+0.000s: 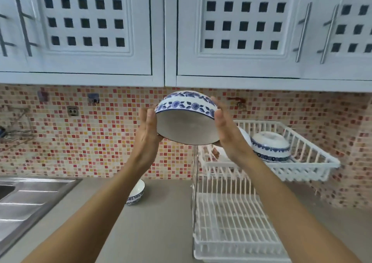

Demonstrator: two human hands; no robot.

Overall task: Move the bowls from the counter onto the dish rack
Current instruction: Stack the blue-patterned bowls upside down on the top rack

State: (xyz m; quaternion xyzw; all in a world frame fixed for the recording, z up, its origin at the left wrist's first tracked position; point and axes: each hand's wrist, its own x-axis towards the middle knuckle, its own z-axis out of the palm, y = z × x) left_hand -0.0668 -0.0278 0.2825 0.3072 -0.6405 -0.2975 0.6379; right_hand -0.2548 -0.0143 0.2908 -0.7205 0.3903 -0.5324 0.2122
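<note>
A person holds a blue-and-white bowl (186, 117) in the air with both hands, above the counter (157, 218) and up-left of the dish rack (231, 218). The bowl is turned over and tilted, so its plain white inside faces the camera and its foot points up and away. The left hand (148, 131) presses flat against the bowl's left side with the fingers pointing up along the rim; the right hand (225, 131) does the same on the right side, so the bowl is clamped between the two palms. The rack is white, with a slotted lower tier on the counter and a basket-like upper tier (310, 162) raised behind it against the tiled wall (90, 142). In that upper tier a second bowl (270, 147) sits upside down, and just left of it the edge of another white dish shows behind the right hand, too hidden to tell what it is. A third bowl (135, 192) stands upright on the counter, left of the rack, partly covered by the left forearm. Farther left of the rack lies the steel sink drainboard (30, 200). White cabinets (157, 31) hang above the rack.
</note>
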